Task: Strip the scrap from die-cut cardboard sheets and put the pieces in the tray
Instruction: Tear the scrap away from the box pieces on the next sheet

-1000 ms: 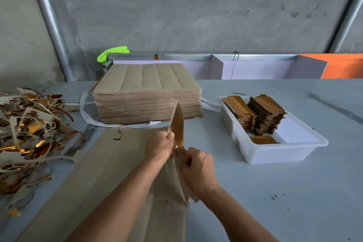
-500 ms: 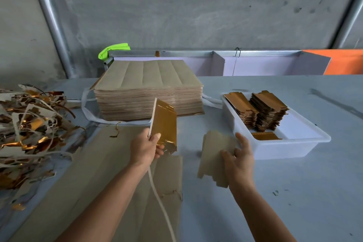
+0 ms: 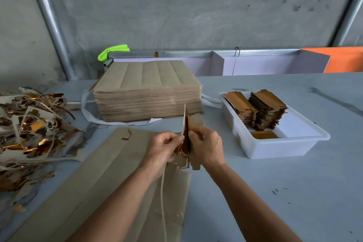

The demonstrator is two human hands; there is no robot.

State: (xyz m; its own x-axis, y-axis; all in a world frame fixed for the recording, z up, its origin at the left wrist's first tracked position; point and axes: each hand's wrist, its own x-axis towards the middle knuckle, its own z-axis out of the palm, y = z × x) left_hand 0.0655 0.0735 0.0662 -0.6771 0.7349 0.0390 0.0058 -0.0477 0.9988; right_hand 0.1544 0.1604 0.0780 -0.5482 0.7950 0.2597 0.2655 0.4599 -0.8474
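My forearms come in low over the flat sheet [image 3: 110, 179], L hand [image 3: 161, 148] and R hand [image 3: 208, 147] both pinching the die-cut pieces [image 3: 186, 139] held on edge between them, fingers curled round, thumbs up top. Best to square the edges w/ both hands and peel the thin scrap strip [image 3: 162, 198] off, prob. hanging from my L side though it's hard to see. Beyond: uncut stack [image 3: 147, 92], and far R the tray [image 3: 275, 149] w/ finished piles [image 3: 265, 110].
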